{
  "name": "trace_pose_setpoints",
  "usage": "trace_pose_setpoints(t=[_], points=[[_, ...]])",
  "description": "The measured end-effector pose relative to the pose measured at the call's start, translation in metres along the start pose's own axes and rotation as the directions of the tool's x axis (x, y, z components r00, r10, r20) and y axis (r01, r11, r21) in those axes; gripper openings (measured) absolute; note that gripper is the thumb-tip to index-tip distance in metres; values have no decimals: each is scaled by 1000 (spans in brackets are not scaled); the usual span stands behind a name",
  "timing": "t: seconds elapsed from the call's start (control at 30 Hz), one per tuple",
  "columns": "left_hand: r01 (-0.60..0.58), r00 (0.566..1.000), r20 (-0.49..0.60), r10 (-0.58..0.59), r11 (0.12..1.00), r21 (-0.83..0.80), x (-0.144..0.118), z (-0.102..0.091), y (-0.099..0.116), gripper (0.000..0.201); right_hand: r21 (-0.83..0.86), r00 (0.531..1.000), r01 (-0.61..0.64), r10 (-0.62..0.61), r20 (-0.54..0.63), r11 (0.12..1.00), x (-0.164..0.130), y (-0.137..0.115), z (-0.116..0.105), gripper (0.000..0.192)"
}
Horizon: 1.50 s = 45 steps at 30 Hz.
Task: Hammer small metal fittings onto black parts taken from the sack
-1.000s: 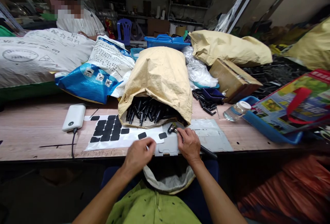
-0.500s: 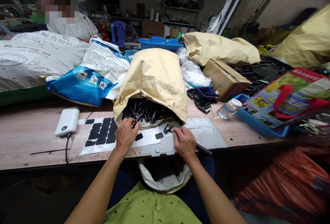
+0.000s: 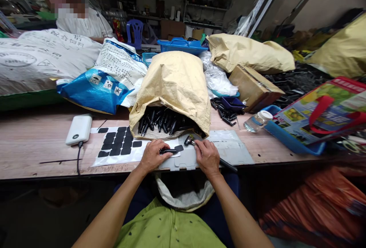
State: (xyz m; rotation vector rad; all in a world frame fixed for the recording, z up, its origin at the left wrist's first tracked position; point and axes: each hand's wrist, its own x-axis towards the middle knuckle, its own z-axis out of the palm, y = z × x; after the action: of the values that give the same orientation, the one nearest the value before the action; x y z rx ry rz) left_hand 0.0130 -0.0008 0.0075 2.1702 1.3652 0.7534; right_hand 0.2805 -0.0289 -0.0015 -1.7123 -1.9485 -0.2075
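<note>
My left hand (image 3: pixel 154 155) is closed around a black pen-like piece (image 3: pixel 172 151), which lies level with its tip pointing right toward a black square pad (image 3: pixel 179 148). In my right hand (image 3: pixel 208 157) is a small hammer (image 3: pixel 188 140); its dark head points left over the grey board (image 3: pixel 233 147) and its black handle runs out to the lower right. Just beyond both hands, a tan sack (image 3: pixel 177 76) lies with its mouth facing me, full of more black pieces (image 3: pixel 161 120). Left of my left hand is a white sheet (image 3: pixel 100 160) with rows of black square pads.
A white power bank (image 3: pixel 78 129) with a cable lies on the left. To the right are a glass jar (image 3: pixel 258 120), a blue tray (image 3: pixel 307 147) and a cardboard box (image 3: pixel 254 86). An open sack (image 3: pixel 185 198) hangs below the table edge. A person (image 3: pixel 81 21) sits across the table.
My left hand has drawn back from the sack's mouth and moved right, bringing a black pen-like piece down over the grey board. My right hand keeps its hold on the hammer.
</note>
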Motion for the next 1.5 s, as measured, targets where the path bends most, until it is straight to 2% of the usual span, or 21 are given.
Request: trace_pose_setpoints(t=[0.1, 0.2, 0.33, 0.43, 0.57, 0.73, 0.87, 1.03, 1.23, 1.37, 1.5], points=[[21, 1000, -1, -21, 1000, -22, 1, 1, -4, 18, -4, 1000, 15, -15, 20, 1000, 3, 2, -1, 24], [52, 999, -12, -53, 997, -62, 1, 1, -6, 17, 87, 999, 15, -18, 32, 996, 6, -4, -8, 27], [69, 997, -26, -71, 994, -90, 2, 0, -4, 17, 329, 999, -4, -8, 33, 944, 6, -30, -20, 31], [71, 997, -29, -75, 991, -110, 2, 0, -4, 16, 427, 996, 15, -49, 70, 904, 4, -52, -25, 31], [64, 997, -30, -68, 992, -112, 2, 2, -7, 16, 451, 989, 59, -114, 94, 890, 0, -72, -26, 32], [64, 998, -14, -65, 993, -97, 2, 3, -9, 17, 405, 985, 99, -146, 88, 909, -7, -82, -22, 36], [61, 997, -44, -66, 992, -107, 2, 4, -8, 14, 350, 985, 84, -132, 115, 933, -8, -79, -22, 35], [64, 996, -48, -69, 992, -113, 2, 6, -9, 15, 388, 996, 50, -77, 54, 920, -6, -72, -28, 35], [76, 995, -54, -82, 991, -105, 2, 4, -6, 15, 356, 990, 19, -66, 121, 934, -10, -66, -28, 34], [83, 995, -52, -88, 992, -97, 2, 2, -3, 16, 302, 998, -34, 17, 61, 953, -6, -48, -26, 31], [80, 994, -63, -84, 994, -68, 1, 3, -4, 18, 168, 999, -6, -2, 50, 986, 0, -18, -16, 27]])
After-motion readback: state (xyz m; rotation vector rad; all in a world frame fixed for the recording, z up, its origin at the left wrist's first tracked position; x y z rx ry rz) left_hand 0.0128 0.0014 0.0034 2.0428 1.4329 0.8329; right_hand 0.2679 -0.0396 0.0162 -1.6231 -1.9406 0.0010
